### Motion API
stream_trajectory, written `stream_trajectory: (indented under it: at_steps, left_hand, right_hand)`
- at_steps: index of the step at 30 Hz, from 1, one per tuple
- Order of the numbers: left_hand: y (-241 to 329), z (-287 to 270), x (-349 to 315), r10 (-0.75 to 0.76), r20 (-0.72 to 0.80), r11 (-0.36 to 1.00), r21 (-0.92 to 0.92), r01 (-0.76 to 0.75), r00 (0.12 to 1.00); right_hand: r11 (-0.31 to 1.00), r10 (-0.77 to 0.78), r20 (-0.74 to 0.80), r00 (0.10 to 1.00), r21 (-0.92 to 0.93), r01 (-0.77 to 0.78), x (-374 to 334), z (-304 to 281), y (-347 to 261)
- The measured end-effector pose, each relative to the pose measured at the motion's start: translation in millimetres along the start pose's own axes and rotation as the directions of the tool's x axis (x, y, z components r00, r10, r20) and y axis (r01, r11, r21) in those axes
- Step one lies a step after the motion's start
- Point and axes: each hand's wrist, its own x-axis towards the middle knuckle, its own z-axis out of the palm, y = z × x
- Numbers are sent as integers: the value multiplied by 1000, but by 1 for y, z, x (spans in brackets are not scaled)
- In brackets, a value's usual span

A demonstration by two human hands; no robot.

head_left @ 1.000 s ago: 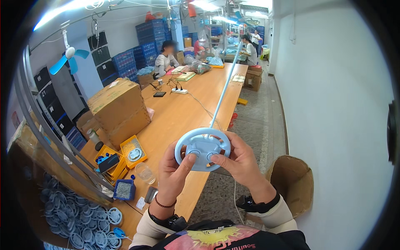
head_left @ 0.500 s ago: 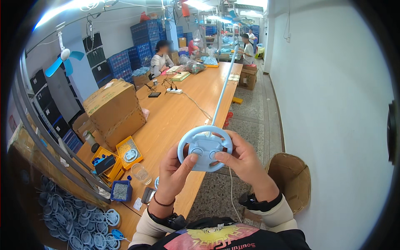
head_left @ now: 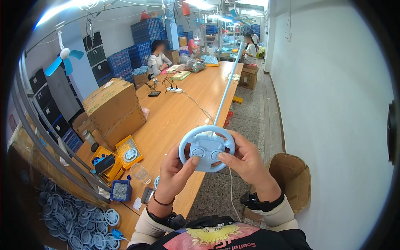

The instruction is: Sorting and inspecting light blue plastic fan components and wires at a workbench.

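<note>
A light blue toy steering wheel is held up in front of me over the table's right edge. My left hand grips its left side, thumb on the lower left of the hub by a round button. On the other side my right hand is closed round the rim, its thumb at the right round button. Most of my fingers are hidden behind the wheel. A long, thin light blue rod appears to stretch away from behind the wheel's top; how it joins is hidden.
A wooden table bears a cardboard box, yellow trays, a clear cup and a blue bin of small parts. Many similar blue wheels lie piled lower left. An open carton stands right. People sit farther off.
The wheel and both hands have shifted very slightly to the right, with the thumbs still on the hub. In the background, the seated people have changed posture a little.
</note>
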Motion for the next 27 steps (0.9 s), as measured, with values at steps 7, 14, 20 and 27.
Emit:
stream_trajectory:
  at_steps: [7,14,20,27]
  left_hand:
    - [-8,3,3,-1,-26,999,-34,0,1000]
    - [-23,-3,3,-53,-65,995,-94,47,996]
    - [-32,-21,-7,-93,-113,994,-62,87,989]
    - [-50,-50,-15,-216,-277,976,-75,203,936]
  right_hand:
    - [999,24,-18,1000,34,-24,2,-1,-1]
    - [992,27,-66,997,-124,-35,5,3,18]
    - [992,26,-76,997,-120,-35,11,18,41]
    - [996,73,26,997,-62,-72,23,32,76]
